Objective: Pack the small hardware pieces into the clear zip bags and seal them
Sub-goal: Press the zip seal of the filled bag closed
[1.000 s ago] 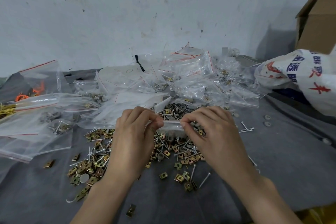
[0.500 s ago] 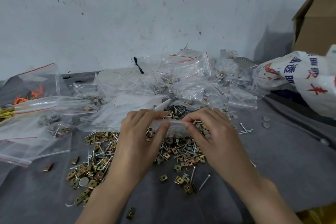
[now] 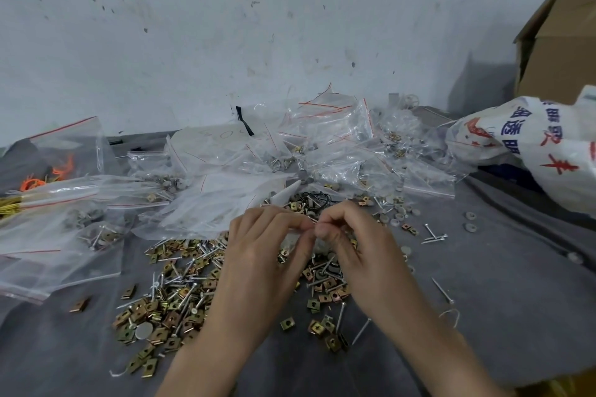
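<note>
Far left: a clear zip bag (image 3: 61, 151) with a red seal line, holding orange pieces, stands against the wall. Nearer, flat zip bags (image 3: 64, 235) of nails and discs lie on the grey-covered desk (image 3: 516, 300).

Left of centre, near: a loose heap of brass square clips and nails (image 3: 171, 296) spreads over the desk and runs under both hands.

Centre: the left hand (image 3: 258, 255) and right hand (image 3: 358, 248) meet, fingertips almost touching. Each pinches the top edge of one small clear zip bag (image 3: 289, 239), thumb and fingers curled on it. The bag hangs between the palms, just above the heap. Its contents cannot be made out, and it cannot be told whether the seal is pressed closed.

Far centre: a heap of filled zip bags (image 3: 325, 145) lies by the wall.

Right of the hands: stray nails (image 3: 435, 237) and two washers (image 3: 470, 221) lie on the desk.

Far right: a white printed plastic sack (image 3: 532, 145), with a cardboard box (image 3: 561, 51) behind it.
</note>
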The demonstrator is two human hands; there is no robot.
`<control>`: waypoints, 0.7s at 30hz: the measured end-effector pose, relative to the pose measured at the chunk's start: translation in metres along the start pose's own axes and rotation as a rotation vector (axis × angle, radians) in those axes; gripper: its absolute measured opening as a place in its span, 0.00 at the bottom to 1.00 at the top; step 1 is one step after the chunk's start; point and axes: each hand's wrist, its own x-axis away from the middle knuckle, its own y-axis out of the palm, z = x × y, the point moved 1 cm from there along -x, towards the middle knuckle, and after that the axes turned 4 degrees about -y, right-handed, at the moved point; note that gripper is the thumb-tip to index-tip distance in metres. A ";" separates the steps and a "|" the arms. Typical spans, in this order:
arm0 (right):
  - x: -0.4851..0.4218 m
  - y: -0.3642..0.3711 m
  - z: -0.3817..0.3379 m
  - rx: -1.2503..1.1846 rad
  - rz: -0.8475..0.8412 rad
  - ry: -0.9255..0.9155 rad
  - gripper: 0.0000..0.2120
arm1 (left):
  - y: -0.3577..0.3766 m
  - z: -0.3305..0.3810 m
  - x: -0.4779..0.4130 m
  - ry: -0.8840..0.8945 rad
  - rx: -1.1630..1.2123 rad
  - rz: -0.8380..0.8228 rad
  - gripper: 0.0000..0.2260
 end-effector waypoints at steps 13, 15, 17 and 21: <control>0.005 0.016 0.003 -0.165 -0.058 0.088 0.09 | -0.006 -0.006 -0.002 -0.063 0.000 -0.008 0.05; 0.004 0.020 0.002 -0.227 -0.017 0.141 0.09 | -0.005 -0.006 -0.002 -0.071 0.000 -0.008 0.06; 0.003 0.024 0.001 -0.235 0.052 0.151 0.08 | -0.004 -0.004 -0.002 -0.074 0.000 -0.007 0.07; 0.001 0.024 0.002 -0.207 0.129 0.110 0.07 | -0.005 -0.007 -0.003 -0.073 -0.018 -0.042 0.06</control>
